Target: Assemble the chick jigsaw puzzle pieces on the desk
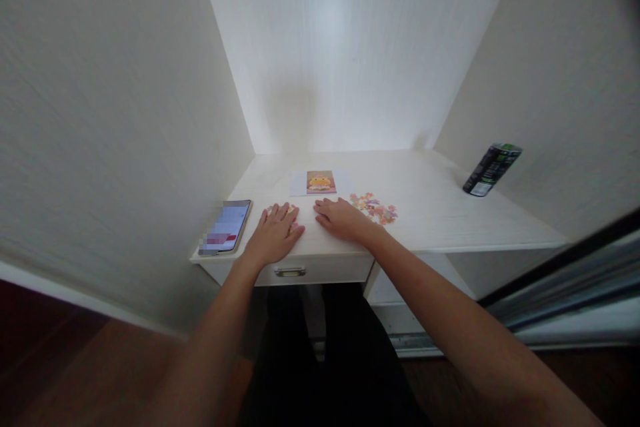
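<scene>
Bearings: a dial centred between the hands, twelve o'clock at the white wood-grained back panel (340, 80). At nine o'clock, on the white wood-grained desktop (425, 220), lies a flat smartphone (227, 225) with a lit screen, near the front edge; a careless sweep of the left forearm would push it off.

Closer in at nine, the left hand (274, 237) rests palm down, fingers spread, over a cluster of small pink and cream jigsaw-type pieces (296, 219). Most are covered (count not possible). Dragging that palm towards six could carry pieces over the edge, above the silver metal drawer handle (290, 272).

Just past twelve, a rectangular picture card (321, 181) showing an orange-yellow cartoon figure lies on a white sheet (298, 183). Nothing visible secures either; a forward push of the fingertips would skew both.

At three, close in, the right hand (343, 217) is palm down, thumb apart from the fingers; what lies beneath cannot be told. Beyond it at three, loose pink, orange and lilac jigsaw-type pieces (375, 208) lie heaped beside the wrist, which could scatter them if swung outward. Between two and three, well apart, stands a black-and-green cylindrical can (491, 170); only a wide elbow threatens it.
</scene>
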Tool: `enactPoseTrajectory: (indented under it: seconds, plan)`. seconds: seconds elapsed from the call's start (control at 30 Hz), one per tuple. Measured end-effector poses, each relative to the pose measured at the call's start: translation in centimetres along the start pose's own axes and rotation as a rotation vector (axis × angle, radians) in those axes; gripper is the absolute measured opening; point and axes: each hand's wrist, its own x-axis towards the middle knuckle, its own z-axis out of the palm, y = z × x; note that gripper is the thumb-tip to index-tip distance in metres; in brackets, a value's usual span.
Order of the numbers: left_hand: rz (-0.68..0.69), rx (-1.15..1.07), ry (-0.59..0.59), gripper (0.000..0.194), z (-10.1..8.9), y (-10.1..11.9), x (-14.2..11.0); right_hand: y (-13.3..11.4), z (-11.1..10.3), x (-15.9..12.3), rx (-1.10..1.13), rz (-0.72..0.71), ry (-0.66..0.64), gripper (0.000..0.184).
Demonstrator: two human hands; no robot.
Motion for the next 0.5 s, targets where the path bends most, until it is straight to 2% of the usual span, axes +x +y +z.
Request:
enactPoseTrajectory:
  seconds: [0.13, 0.27, 0.33, 0.4, 0.5]
  plan:
    - [-0.031, -0.008, -0.01, 0.047, -0.2, -0.1, 0.4, 2.2, -1.4, -2.9, -0.002, 0.043, 0.019, 0.038]
    - [-0.092, -0.002, 0.0, 0.046, -0.4, 0.3, 1.1, 4.2, -2.1, -5.2, -0.007, 0.122, 0.065, 0.04]
    - [-0.168, 0.011, 0.034, 0.051, -0.3, 0.5, 1.5, 5.1, -2.0, -6.3, -0.017, 0.225, 0.103, 0.049]
    - [-0.232, 0.024, 0.058, 0.063, 0.1, 0.4, 2.0, 5.8, -1.7, -7.3, -0.025, 0.386, 0.122, 0.065]
    - [-0.214, 0.034, 0.041, 0.067, 0.6, 0.0, 2.6, 6.7, -1.1, -8.5, -0.014, 0.506, 0.066, 0.083]
